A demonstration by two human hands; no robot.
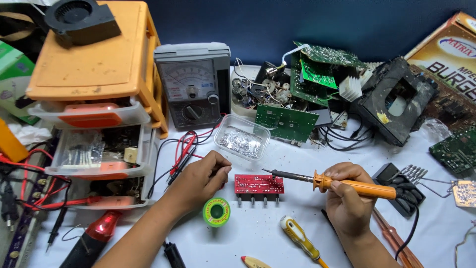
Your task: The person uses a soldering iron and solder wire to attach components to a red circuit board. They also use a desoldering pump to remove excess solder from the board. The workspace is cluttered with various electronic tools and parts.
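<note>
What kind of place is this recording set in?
Most likely an electronics repair bench: an orange-handled soldering iron over a small red circuit board, a grey analogue multimeter, and a pile of green circuit boards.

Top right corner has an orange-and-brown cardboard box [448, 49] with a white label patch. Upper middle, a grey meter [193, 84] with a pale dial face. Far left edge, a green box [12, 74].

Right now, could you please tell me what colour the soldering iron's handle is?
Orange, with a black rear grip; the soldering iron shows clearly in the head view.
</note>
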